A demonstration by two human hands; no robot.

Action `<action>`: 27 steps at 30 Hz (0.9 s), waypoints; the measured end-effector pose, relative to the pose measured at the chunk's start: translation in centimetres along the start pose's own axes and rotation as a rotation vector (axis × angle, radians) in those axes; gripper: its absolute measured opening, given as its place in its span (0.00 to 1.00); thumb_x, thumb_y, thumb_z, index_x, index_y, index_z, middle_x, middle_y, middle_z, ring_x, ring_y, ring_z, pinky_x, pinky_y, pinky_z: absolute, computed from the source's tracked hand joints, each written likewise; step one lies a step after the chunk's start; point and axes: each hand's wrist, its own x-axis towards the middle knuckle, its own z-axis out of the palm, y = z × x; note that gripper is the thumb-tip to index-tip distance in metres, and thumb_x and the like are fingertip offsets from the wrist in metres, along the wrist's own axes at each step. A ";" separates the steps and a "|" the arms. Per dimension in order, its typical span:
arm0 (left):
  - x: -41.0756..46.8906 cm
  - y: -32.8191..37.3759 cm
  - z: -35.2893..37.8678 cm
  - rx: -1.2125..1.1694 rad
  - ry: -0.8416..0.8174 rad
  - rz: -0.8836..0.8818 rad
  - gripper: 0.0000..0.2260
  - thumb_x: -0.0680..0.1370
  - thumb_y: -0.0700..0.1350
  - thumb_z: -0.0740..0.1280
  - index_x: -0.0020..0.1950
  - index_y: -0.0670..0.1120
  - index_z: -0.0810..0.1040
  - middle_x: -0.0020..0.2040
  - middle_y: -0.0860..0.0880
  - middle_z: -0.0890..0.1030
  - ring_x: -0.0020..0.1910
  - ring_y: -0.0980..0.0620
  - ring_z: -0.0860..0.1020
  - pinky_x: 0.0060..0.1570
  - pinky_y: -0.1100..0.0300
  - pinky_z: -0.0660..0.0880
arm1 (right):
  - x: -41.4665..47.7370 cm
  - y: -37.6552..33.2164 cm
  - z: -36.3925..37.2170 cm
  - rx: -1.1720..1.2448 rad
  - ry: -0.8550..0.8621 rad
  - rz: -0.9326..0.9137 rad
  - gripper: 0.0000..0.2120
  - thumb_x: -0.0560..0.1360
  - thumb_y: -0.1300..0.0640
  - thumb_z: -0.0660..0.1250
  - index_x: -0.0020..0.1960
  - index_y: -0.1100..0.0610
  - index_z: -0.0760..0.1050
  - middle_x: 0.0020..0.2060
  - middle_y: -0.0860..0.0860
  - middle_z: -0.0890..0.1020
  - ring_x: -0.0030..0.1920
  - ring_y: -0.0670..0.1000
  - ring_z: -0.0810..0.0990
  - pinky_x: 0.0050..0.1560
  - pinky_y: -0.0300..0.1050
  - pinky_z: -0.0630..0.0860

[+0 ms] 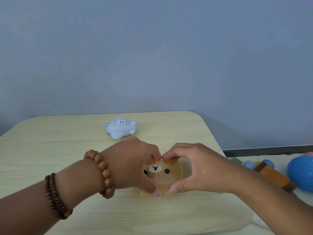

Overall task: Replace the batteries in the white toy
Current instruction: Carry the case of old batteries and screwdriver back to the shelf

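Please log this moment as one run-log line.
left hand + right hand: gripping bear box | white toy: untouched, behind | batteries: unseen

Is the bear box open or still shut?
Cannot tell. Both hands, left and right, pinch the bear box lid's edges, hiding any gap.

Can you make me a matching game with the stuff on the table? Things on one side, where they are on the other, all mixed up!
Things:
1. white toy
2. bear box
3. spiky blue ball
4. bead bracelet

Places:
A. on the left wrist
B. far right, off the table
C. alone at the back of the table
D. between the left hand and the right hand

Pairs: 1-C, 2-D, 3-B, 4-A
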 end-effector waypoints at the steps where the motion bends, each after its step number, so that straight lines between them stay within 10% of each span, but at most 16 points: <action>1: 0.1 0.0 0.0 -0.005 0.000 -0.002 0.32 0.63 0.68 0.75 0.63 0.58 0.74 0.54 0.61 0.81 0.50 0.60 0.80 0.52 0.58 0.78 | 0.0 -0.1 0.0 0.002 0.001 0.007 0.35 0.61 0.37 0.80 0.66 0.39 0.74 0.57 0.31 0.77 0.61 0.33 0.73 0.62 0.35 0.72; 8: -0.8 -0.4 0.5 -0.043 -0.014 0.004 0.29 0.63 0.72 0.67 0.60 0.62 0.70 0.50 0.60 0.81 0.48 0.59 0.80 0.51 0.54 0.78 | -4.9 1.3 0.6 0.014 0.322 0.209 0.45 0.60 0.24 0.69 0.73 0.40 0.68 0.69 0.30 0.68 0.70 0.33 0.65 0.68 0.37 0.65; 13: -1.7 -1.0 1.0 0.002 -0.102 -0.014 0.40 0.64 0.70 0.72 0.70 0.57 0.63 0.62 0.61 0.73 0.61 0.60 0.73 0.62 0.58 0.72 | -8.3 2.6 4.8 -0.179 0.568 0.417 0.24 0.65 0.33 0.74 0.54 0.46 0.84 0.61 0.37 0.77 0.63 0.42 0.72 0.56 0.40 0.68; 16: -1.7 -1.3 1.4 0.043 -0.050 0.010 0.25 0.65 0.68 0.73 0.54 0.60 0.68 0.52 0.60 0.73 0.50 0.61 0.72 0.51 0.64 0.72 | -7.7 2.6 5.3 -0.203 0.655 0.420 0.04 0.69 0.51 0.78 0.38 0.47 0.83 0.53 0.39 0.83 0.54 0.48 0.79 0.51 0.45 0.75; 18: -1.8 -1.5 1.4 0.030 -0.003 0.011 0.21 0.64 0.66 0.72 0.46 0.58 0.67 0.47 0.59 0.72 0.45 0.59 0.73 0.46 0.63 0.73 | -7.1 2.6 4.9 -0.247 0.662 0.435 0.10 0.68 0.58 0.77 0.33 0.48 0.79 0.47 0.41 0.84 0.49 0.50 0.79 0.45 0.46 0.76; 27: -2.7 -2.9 1.7 -0.101 0.028 0.017 0.19 0.63 0.63 0.72 0.47 0.58 0.70 0.47 0.58 0.74 0.47 0.58 0.74 0.50 0.56 0.76 | -4.2 1.2 3.9 -0.358 0.530 0.319 0.08 0.74 0.43 0.72 0.50 0.45 0.83 0.49 0.38 0.78 0.50 0.47 0.75 0.49 0.43 0.74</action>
